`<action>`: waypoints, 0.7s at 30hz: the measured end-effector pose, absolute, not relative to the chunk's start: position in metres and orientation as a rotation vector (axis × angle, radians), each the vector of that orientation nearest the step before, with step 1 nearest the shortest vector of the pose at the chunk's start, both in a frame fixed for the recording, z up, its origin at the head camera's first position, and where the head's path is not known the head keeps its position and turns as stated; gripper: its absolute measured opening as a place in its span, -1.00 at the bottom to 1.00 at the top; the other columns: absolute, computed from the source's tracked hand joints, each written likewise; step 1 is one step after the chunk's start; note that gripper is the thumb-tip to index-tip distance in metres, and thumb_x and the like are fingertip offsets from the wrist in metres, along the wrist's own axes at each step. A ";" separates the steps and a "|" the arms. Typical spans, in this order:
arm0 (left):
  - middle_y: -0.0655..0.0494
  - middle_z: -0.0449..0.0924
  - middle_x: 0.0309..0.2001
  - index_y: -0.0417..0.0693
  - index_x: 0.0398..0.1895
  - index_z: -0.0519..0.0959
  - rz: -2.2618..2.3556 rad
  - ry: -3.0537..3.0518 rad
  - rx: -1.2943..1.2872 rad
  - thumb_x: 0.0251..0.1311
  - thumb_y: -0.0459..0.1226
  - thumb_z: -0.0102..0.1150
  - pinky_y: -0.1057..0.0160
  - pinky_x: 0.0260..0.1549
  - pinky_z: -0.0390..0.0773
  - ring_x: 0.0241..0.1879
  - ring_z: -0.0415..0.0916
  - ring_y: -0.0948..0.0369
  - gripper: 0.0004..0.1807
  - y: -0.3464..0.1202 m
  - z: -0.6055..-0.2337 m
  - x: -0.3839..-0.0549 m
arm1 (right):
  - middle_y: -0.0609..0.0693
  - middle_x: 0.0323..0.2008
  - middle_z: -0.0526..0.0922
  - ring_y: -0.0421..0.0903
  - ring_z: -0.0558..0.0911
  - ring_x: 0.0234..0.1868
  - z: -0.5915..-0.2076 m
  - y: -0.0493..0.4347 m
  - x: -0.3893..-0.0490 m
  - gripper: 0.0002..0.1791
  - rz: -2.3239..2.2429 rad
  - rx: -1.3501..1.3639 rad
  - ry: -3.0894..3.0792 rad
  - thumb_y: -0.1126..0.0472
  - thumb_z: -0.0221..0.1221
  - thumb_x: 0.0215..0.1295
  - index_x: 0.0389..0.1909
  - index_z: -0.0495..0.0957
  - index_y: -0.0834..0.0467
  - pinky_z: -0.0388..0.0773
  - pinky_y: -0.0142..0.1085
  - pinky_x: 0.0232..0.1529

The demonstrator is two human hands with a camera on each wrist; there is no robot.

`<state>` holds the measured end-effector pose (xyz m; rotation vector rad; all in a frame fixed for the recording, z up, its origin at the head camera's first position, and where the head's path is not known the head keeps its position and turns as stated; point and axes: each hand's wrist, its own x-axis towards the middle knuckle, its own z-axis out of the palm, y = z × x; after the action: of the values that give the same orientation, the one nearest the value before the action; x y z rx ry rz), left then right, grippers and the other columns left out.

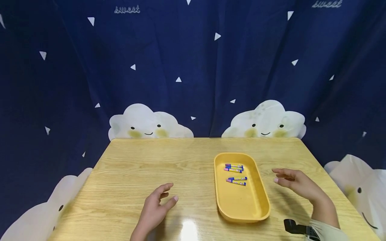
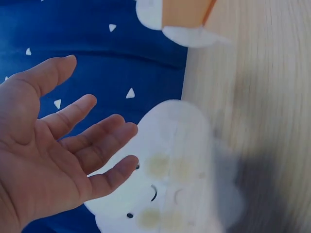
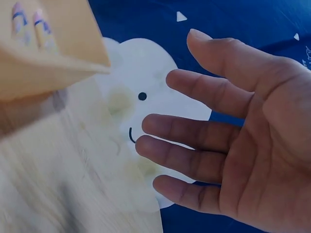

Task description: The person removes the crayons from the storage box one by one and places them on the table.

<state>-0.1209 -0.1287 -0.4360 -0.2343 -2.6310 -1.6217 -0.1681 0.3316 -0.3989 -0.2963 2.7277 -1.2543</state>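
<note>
- Crayons (image 1: 238,178) lie inside the yellow tray (image 1: 241,203), toward its far end, in two small groups; the near part of its floor is bare.
- Tray: shallow, with rounded corners and a raised rim all round, it sits on the right half of the wooden counter (image 1: 135,167), its long side running from near to far.
- Far group: what looks like three crayons lies close together, roughly side by side, partly overlapping to the eye.
- Near group: two crayons lie just beside each other, slightly angled, their tips close at the left and their other ends spread a little at the right.
- Each crayon has a yellow wrapper with blue at its ends and a small printed pattern, too small to read; some tips are pink, others blue, and they point left.
- Left hand (image 1: 153,209): released, fingers relaxed and slightly bent, left of the tray and apart from it.
- Right hand (image 1: 300,184): likewise released, fingers loosely extended, just right of the tray and apart from its rim; a black strap (image 1: 302,230) crosses the pale sleeve (image 1: 327,231) at that wrist.
- Dark blue curtain (image 1: 181,43) with white triangles and smiling clouds (image 1: 147,124) hangs beyond the counter's far edge and along both sides.
</note>
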 end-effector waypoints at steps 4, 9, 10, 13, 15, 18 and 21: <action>-0.08 0.40 0.16 -0.12 0.18 0.39 -1.740 -2.607 -0.274 0.17 -0.06 0.20 -0.25 -0.02 0.29 0.06 0.38 -0.10 -0.45 -0.119 -0.437 -0.121 | 0.28 0.04 0.50 0.18 0.49 0.02 -0.396 0.327 -0.174 -0.45 -1.295 -0.287 2.695 0.07 0.11 0.33 0.22 0.34 0.33 0.47 -0.06 -0.11; -0.07 0.39 0.16 -0.11 0.19 0.38 -1.836 -2.590 -0.337 0.17 -0.07 0.21 -0.21 -0.03 0.29 0.05 0.37 -0.08 -0.44 -0.106 -0.437 -0.118 | 0.27 0.04 0.50 0.17 0.49 0.03 -0.395 0.320 -0.181 -0.43 -1.308 -0.280 2.686 0.04 0.13 0.31 0.21 0.35 0.32 0.46 -0.04 -0.08; -0.05 0.39 0.15 -0.11 0.19 0.38 -1.846 -2.588 -0.350 0.17 -0.07 0.21 -0.20 -0.03 0.30 0.05 0.37 -0.07 -0.44 -0.102 -0.437 -0.118 | 0.27 0.04 0.50 0.17 0.49 0.04 -0.395 0.318 -0.183 -0.42 -1.320 -0.287 2.680 0.04 0.13 0.31 0.21 0.35 0.33 0.46 -0.04 -0.08; -0.01 0.40 0.15 -0.08 0.18 0.39 -1.892 -2.575 -0.378 0.16 -0.08 0.22 -0.18 -0.04 0.31 0.04 0.37 -0.05 -0.46 -0.092 -0.436 -0.115 | 0.27 0.06 0.49 0.16 0.48 0.05 -0.395 0.312 -0.188 -0.42 -1.360 -0.290 2.660 0.04 0.14 0.30 0.21 0.35 0.32 0.43 -0.01 -0.05; 0.01 0.41 0.14 -0.06 0.17 0.40 -1.913 -2.570 -0.399 0.16 -0.10 0.23 -0.16 -0.06 0.32 0.02 0.38 -0.02 -0.48 -0.085 -0.437 -0.114 | 0.28 0.08 0.47 0.17 0.47 0.06 -0.395 0.307 -0.192 -0.42 -1.376 -0.290 2.652 0.04 0.15 0.29 0.21 0.36 0.31 0.42 0.02 -0.03; 0.05 0.42 0.12 -0.03 0.16 0.41 -1.939 -2.573 -0.425 0.16 -0.11 0.23 -0.11 -0.10 0.34 0.00 0.38 0.02 -0.50 -0.076 -0.439 -0.111 | 0.28 0.07 0.48 0.14 0.48 0.04 -0.395 0.300 -0.198 -0.41 -1.382 -0.271 2.639 0.02 0.19 0.26 0.19 0.38 0.30 0.43 0.02 -0.05; 0.08 0.43 0.11 0.01 0.15 0.42 -1.956 -2.578 -0.460 0.16 -0.12 0.23 -0.06 -0.14 0.35 -0.02 0.38 0.04 -0.52 -0.069 -0.442 -0.110 | 0.25 0.03 0.51 0.10 0.51 -0.03 -0.397 0.295 -0.203 -0.39 -1.408 -0.234 2.605 0.03 0.21 0.23 0.19 0.38 0.31 0.45 -0.03 -0.11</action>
<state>-0.1096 -0.0686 -0.4422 -0.4597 -2.5783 -1.9556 -0.2033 0.2947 -0.3966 -0.2336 2.6051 -1.4079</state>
